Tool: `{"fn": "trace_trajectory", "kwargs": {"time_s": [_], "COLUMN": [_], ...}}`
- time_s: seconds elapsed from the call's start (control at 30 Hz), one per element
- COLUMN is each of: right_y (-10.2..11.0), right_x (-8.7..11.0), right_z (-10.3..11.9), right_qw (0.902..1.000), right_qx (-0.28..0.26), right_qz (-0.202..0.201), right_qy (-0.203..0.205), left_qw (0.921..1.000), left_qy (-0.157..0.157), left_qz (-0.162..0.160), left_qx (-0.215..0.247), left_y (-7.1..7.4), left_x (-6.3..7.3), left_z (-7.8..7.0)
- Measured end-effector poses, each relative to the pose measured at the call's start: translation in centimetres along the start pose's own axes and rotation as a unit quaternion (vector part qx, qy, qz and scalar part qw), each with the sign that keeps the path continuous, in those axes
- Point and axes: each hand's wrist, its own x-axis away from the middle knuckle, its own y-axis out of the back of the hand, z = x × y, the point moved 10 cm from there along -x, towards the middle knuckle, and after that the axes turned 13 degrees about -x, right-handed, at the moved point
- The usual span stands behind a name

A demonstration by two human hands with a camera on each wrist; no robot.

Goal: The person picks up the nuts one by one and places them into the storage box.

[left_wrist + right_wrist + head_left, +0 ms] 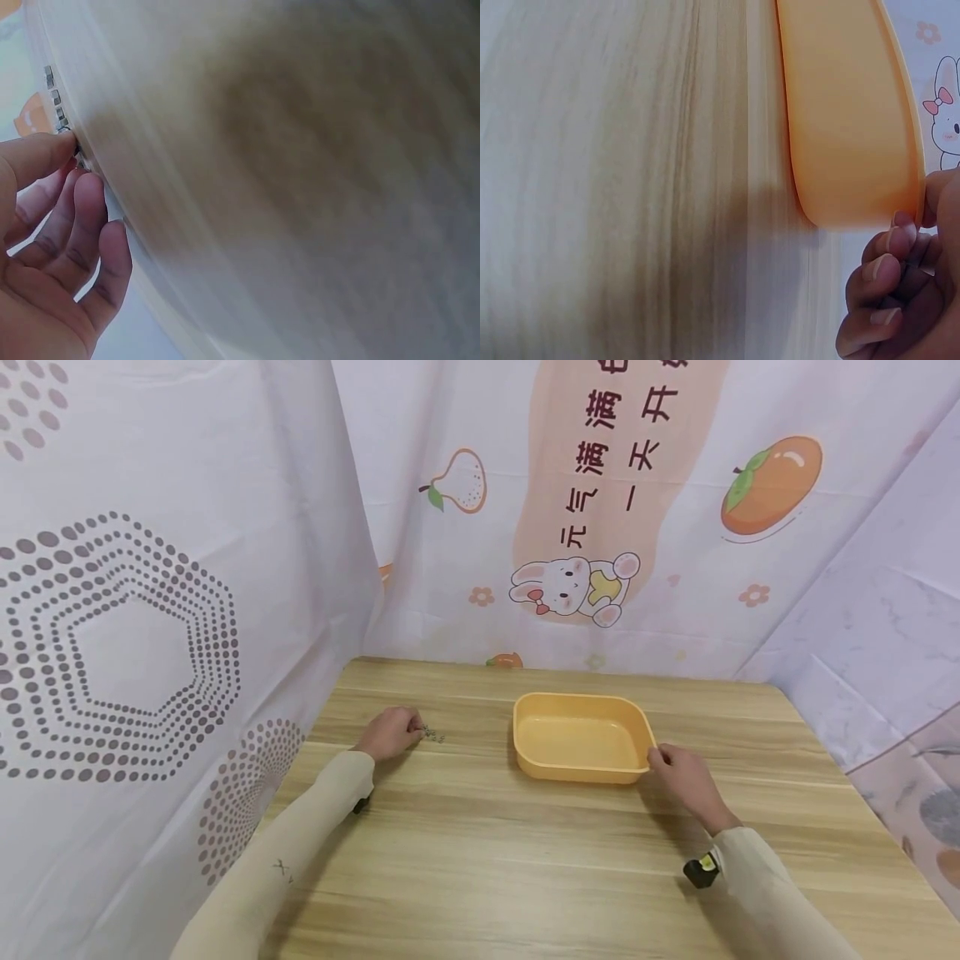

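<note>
On the left of the table, my left hand (390, 733) is at a small cluster of metal nuts (433, 735). Its thumb and fingertips pinch one of these small pieces close to the tabletop, mostly hidden by the fingers; in the left wrist view, several more nuts (57, 105) lie in a row just past the thumb. My right hand (682, 778) grips the near right corner of an orange-yellow plastic basin (577, 772), which sits upright on the table. In the right wrist view, thumb and fingers (881, 274) meet at its rim.
The wood-grain table (480, 860) carries the basin right of centre. A printed fabric curtain (465, 577) hangs along its back edge, and another curtain (150, 660) drops close by the left side. Black wrist devices (702, 870) are strapped under both sleeves.
</note>
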Motion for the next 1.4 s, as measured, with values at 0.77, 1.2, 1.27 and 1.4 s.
{"fn": "trace_trajectory", "kwargs": {"time_s": [0.77,1.2,1.27,1.4], "right_y": [-0.1,-0.5,-0.6,-0.9], "right_x": [-0.2,0.5,0.6,0.5], "right_z": [-0.5,-1.5,-1.7,-2.1], "right_qw": [0.9999,0.9869,0.9819,0.9748], "right_qx": [-0.005,-0.145,-0.169,-0.198], "right_qz": [-0.011,0.028,0.035,0.044], "right_qy": [0.003,-0.066,-0.077,-0.091], "left_qw": [0.9997,0.9990,0.9987,0.9984], "left_qy": [-0.011,-0.007,-0.009,-0.013], "left_qz": [-0.021,-0.045,-0.049,-0.055], "left_qx": [-0.010,-0.002,0.001,0.007], "left_y": [1.0,1.7,1.9,2.1], "left_x": [0.5,1.0,1.1,1.2], "left_z": [-0.3,-0.6,-0.7,-0.8]}}
